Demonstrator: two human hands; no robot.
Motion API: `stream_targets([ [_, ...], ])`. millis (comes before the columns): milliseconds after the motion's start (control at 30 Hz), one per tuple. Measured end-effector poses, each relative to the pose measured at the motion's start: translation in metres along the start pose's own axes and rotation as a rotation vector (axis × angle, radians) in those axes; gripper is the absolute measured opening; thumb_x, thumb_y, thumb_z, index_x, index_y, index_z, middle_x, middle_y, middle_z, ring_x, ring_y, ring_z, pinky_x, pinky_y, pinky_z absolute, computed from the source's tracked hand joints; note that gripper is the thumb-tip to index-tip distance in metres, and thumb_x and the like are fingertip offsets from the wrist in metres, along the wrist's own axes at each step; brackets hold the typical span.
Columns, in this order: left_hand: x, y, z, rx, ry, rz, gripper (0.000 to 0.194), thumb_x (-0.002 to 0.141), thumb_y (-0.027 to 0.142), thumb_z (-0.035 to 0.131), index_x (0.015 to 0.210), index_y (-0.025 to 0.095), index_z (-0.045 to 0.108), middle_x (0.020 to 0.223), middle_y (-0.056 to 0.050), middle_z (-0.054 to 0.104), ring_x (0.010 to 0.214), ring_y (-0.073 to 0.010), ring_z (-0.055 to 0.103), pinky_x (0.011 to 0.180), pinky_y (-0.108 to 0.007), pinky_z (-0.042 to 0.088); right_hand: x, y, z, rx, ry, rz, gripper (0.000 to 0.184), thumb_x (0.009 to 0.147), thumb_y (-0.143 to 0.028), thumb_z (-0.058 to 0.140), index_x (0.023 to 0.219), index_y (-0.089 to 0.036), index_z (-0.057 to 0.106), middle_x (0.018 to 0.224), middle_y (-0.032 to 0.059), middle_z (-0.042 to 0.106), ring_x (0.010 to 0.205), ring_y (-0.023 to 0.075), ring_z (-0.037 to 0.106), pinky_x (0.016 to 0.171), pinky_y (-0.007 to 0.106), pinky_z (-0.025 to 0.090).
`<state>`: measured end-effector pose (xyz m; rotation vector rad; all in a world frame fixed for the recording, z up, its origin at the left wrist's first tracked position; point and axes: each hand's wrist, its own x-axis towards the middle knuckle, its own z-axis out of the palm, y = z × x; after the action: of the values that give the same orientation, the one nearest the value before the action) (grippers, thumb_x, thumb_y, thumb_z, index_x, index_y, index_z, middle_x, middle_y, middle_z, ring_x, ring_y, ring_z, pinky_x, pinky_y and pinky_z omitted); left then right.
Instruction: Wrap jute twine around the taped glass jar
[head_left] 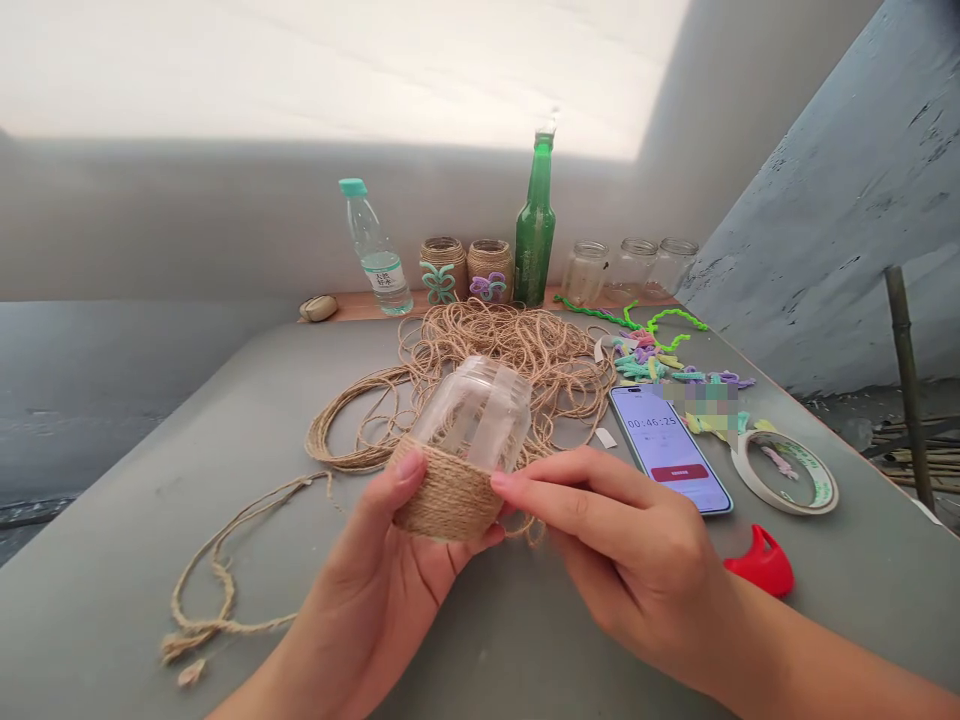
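Observation:
My left hand (pixel 394 575) grips a clear glass jar (pixel 514 400), tilted with its mouth up and away from me. Jute twine (pixel 446 500) is wound in close rows around the jar's lower half, and a pale strip of tape (pixel 491 420) runs up the bare glass. Against the jar's right side, the thumb and index finger of my right hand (pixel 637 545) are pinched together at the edge of the windings, apparently on the twine; the strand itself is mostly hidden. Behind the jar lies a loose heap of twine (pixel 517 335).
Along the back stand a water bottle (pixel 386 270), two twine-wrapped jars (pixel 442 255), a green bottle (pixel 535 240) and three bare jars (pixel 585 270). To the right lie pipe-cleaner pieces (pixel 645 365), a phone (pixel 667 440), a tape roll (pixel 821 490) and a red plastic object (pixel 769 565).

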<state>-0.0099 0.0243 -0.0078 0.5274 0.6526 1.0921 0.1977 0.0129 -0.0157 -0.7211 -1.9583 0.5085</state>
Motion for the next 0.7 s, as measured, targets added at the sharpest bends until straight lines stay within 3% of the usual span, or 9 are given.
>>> stream_targets([
  [233,0.0012,0.0021,-0.0016,-0.109,0.016,-0.009,0.025,0.1,0.036,0.066,0.114,0.022,0.08,0.109,-0.009,0.086,0.089,-0.0248,0.08,0.076,-0.035,0.071,0.0,0.0019,-0.0001,0.008,-0.01,0.023,0.044,0.102,0.001,0.057,0.143,-0.01,0.068,0.125,0.0114,0.072,0.116,0.0133,0.07,0.102,0.02,0.058],
  [400,0.0002,0.0014,-0.0012,-0.175,-0.041,-0.067,0.025,0.096,0.041,0.07,0.106,0.022,0.081,0.104,-0.01,0.086,0.087,-0.0276,0.082,0.075,-0.037,0.071,-0.0003,0.0022,0.0011,0.04,-0.021,0.042,0.045,0.104,0.0,0.056,0.145,-0.014,0.067,0.121,0.0099,0.072,0.111,0.0135,0.071,0.098,0.023,0.06],
  [567,0.0001,-0.0002,0.0016,-0.145,0.029,-0.051,0.033,0.096,0.043,0.069,0.122,0.025,0.077,0.115,-0.011,0.084,0.096,-0.0272,0.078,0.081,-0.041,0.071,-0.0013,0.0016,0.0023,0.057,-0.013,0.023,0.044,0.103,0.0,0.056,0.143,-0.013,0.069,0.117,0.0103,0.07,0.105,0.0129,0.07,0.093,0.022,0.061],
  [700,0.0012,0.0005,-0.0011,-0.086,0.093,0.001,0.037,0.099,0.041,0.067,0.133,0.028,0.072,0.133,-0.007,0.079,0.117,-0.027,0.073,0.092,-0.035,0.067,-0.0009,0.0007,0.0019,0.045,0.001,0.009,0.046,0.102,0.003,0.056,0.144,-0.011,0.068,0.118,0.011,0.07,0.107,0.0132,0.07,0.094,0.022,0.06],
])
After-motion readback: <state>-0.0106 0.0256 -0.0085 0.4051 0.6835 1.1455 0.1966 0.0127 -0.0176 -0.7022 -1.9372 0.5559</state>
